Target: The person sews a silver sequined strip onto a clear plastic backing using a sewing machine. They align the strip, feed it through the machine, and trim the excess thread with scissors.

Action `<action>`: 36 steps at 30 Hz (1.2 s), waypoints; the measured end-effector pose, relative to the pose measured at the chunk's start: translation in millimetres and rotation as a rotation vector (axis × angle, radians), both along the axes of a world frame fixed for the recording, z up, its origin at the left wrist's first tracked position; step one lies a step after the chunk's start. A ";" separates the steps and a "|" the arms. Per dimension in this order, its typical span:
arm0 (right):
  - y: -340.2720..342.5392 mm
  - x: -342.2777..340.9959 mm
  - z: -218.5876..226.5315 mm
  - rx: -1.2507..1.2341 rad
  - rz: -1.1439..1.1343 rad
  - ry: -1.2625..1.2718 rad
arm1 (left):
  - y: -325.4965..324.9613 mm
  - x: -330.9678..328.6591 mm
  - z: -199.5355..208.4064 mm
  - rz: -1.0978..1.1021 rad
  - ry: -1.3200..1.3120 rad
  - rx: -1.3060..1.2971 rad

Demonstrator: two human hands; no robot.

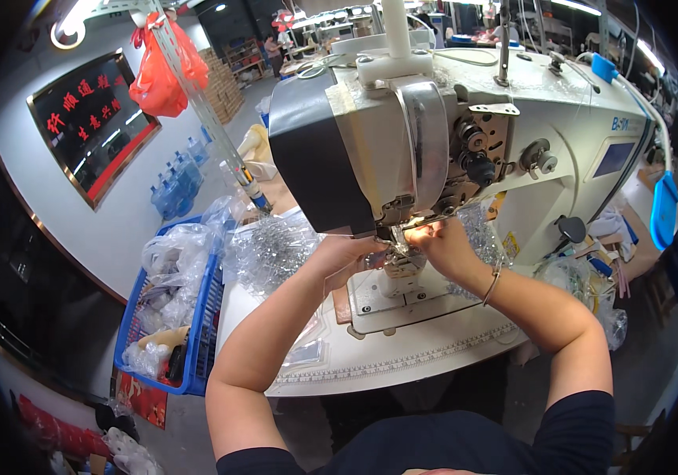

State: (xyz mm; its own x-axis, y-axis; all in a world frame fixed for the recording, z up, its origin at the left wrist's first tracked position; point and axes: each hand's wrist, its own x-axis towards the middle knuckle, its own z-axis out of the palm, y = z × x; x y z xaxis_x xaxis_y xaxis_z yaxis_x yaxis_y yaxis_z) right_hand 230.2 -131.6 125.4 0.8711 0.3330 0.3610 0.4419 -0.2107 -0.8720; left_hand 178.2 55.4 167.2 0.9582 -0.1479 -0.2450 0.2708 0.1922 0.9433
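Both hands meet at the needle area of a large white industrial sewing machine (422,166) with a raised post (402,281). My left hand (348,257) is closed just left of the presser foot, with a clear, shiny edge showing at its fingers. On the other side, my right hand (443,247) has its fingers pinched together close to the needle. What lies between the fingers is too small and partly hidden to name. A heap of glittering clear strips (271,252) lies beside my left forearm, and another glittering bunch (477,233) sits behind my right wrist.
A blue plastic basket (210,332) with clear bags stands at the table's left. Along the white table's front edge runs a measuring scale (402,368). A metal pole (208,119) carries a red bag (169,75). Cloth and plastic scraps (592,273) lie right of the machine.
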 end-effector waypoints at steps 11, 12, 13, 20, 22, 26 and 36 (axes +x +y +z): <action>-3.7 -4.8 5.1 -0.050 -0.073 0.077 | -4.9 -4.8 0.1 0.026 0.086 -0.040; -3.5 -6.0 9.8 -0.061 -0.073 0.094 | -3.6 -4.0 -0.5 0.015 0.080 -0.072; -3.9 -7.1 11.8 -0.073 -0.074 0.115 | -2.3 -3.5 -2.1 0.002 0.077 -0.104; -5.2 -9.1 18.3 -0.070 -0.070 0.119 | -1.1 -7.4 -1.0 0.049 0.065 -0.112; -6.1 -10.9 22.8 -0.065 -0.083 0.122 | -4.7 -8.6 2.6 0.060 0.054 -0.097; -0.9 -1.2 10.3 0.017 -0.101 0.056 | -2.1 -5.2 -1.2 0.064 0.074 -0.108; 0.3 4.3 -0.6 0.090 -0.083 0.091 | -4.1 -3.0 -3.0 0.084 0.015 -0.085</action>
